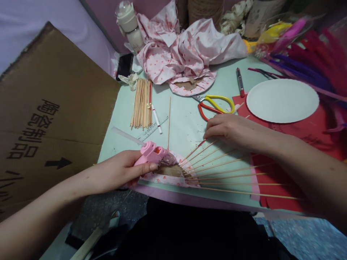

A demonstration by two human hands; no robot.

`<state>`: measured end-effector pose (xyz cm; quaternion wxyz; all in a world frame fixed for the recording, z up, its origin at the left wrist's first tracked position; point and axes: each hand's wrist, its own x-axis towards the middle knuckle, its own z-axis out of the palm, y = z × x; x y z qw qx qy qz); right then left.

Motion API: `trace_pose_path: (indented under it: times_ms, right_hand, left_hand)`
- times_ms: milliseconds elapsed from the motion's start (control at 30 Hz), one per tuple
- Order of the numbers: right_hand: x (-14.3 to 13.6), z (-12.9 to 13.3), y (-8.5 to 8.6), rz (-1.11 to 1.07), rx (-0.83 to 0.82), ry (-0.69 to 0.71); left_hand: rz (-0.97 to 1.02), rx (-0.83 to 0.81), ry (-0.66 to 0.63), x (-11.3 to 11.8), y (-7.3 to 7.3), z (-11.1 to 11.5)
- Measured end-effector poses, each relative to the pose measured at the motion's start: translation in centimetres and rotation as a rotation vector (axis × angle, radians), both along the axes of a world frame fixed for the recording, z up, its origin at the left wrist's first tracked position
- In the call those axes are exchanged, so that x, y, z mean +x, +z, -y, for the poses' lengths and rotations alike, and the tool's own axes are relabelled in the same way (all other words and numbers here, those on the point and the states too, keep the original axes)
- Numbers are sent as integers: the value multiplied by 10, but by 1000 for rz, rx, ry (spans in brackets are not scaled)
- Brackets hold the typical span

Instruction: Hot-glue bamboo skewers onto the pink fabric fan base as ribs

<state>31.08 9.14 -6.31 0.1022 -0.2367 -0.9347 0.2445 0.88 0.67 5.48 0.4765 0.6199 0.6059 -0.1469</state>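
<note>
My left hand (127, 167) is closed around a pink hot glue gun (151, 152), with a clear glue stick (127, 136) poking out of its rear. The gun's front end is over a fabric-covered cardboard half-disc (168, 179) with pink dots. Thin bamboo sticks (225, 164) fan out to the right from the half-disc. One more stick (169, 122) points away from me at its far edge. The fingers of my right hand (226, 126) are pinched on a partly red bamboo stick (196, 147), at the far side of the fan. My fingertips partly hide that stick.
Red-and-yellow-handled scissors (214, 104) lie just beyond my right hand. A bundle of sticks (141, 104), a white pen (156, 119) and a clear ruler (151, 129) are at left. Dotted fabric (189, 47) is heaped behind. A white oval plate (282, 101) rests on red sheets (303, 141). A cardboard box (62, 108) stands left.
</note>
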Motion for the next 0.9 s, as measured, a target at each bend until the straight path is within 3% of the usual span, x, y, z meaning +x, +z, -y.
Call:
trace_pose_path:
  times_ms: [900]
  right_hand:
    - [2, 0, 0, 21, -20, -17]
  left_hand:
    - [-93, -54, -39, 4, 5, -7]
